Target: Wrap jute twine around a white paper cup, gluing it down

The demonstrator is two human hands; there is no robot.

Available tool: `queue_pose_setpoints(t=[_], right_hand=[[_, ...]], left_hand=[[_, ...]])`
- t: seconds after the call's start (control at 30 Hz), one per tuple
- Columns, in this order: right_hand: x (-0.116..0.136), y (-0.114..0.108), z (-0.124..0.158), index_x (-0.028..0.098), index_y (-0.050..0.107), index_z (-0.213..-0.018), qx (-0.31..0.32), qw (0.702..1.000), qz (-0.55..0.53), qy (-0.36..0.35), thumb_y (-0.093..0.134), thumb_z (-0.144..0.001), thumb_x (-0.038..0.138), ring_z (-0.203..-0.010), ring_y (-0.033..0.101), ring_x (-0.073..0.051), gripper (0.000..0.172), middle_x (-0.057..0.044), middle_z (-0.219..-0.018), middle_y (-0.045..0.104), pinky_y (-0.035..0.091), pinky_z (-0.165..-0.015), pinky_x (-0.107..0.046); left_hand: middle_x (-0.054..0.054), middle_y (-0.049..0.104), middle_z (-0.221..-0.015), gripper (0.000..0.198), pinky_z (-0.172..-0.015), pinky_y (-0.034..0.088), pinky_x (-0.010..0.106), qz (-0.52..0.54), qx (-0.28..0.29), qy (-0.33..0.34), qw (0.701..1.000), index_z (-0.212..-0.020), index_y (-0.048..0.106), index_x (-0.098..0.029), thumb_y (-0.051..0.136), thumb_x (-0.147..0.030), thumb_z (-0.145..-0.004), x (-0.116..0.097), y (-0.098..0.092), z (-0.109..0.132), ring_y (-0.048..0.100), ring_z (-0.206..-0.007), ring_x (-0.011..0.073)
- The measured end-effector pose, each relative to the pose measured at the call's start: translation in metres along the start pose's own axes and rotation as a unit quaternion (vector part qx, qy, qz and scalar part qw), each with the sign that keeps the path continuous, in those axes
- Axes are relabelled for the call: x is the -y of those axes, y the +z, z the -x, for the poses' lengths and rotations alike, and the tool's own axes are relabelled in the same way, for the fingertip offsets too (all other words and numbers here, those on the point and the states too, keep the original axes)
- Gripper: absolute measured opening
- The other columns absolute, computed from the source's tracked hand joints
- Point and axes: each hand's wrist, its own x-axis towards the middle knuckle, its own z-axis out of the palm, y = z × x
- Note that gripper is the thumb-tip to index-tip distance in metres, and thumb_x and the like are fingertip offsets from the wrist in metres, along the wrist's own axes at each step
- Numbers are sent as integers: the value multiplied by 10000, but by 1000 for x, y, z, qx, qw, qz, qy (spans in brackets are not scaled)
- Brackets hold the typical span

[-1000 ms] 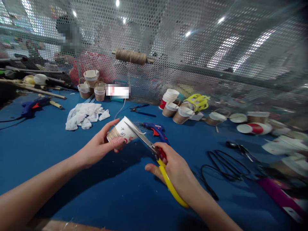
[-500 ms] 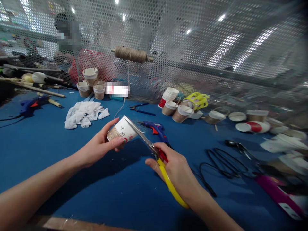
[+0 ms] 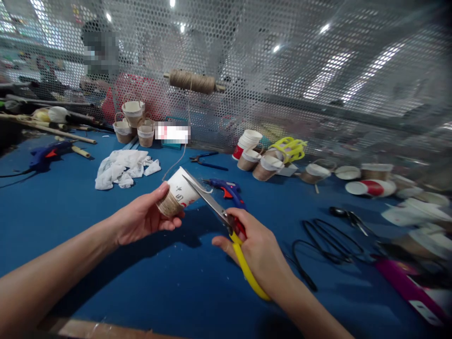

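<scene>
My left hand [image 3: 143, 217] is closed round a white paper cup [image 3: 179, 191] whose base is wrapped in brown twine, held on its side over the blue table [image 3: 70, 212]. A strand of twine runs from the cup up to a spool [image 3: 192, 82] on the mesh screen. My right hand [image 3: 257, 249] grips yellow-handled scissors [image 3: 226, 226]. Their blades point up and left and lie against the cup's rim.
Beyond the cup lie a blue glue gun [image 3: 228, 189], pliers [image 3: 206, 160], a white rag [image 3: 122, 168] and several twine-wrapped cups [image 3: 263, 165]. Black cords [image 3: 325, 245] lie to the right. Another glue gun [image 3: 47, 156] lies far left. Another person works behind the mesh screen [image 3: 282, 70].
My left hand has turned the cup, so more of its twine-wrapped base shows and my thumb has dropped from the top. The scissors stay against the rim.
</scene>
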Motion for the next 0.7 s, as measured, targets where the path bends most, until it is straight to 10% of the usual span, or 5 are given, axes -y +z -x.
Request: queue_pose_setpoints(t=[0.7], right_hand=[[3,-2,0,160,543,-867,15,999,-32,27,549,-774,475,-542,511,-134,329,-18,-656,575,425,-507,-254]], left_hand=[[102,637,-796,316,-549,450,222,-51,-44,95,993,-935,582,-78,599,-358,-789,5,3,0,582,-597,124]])
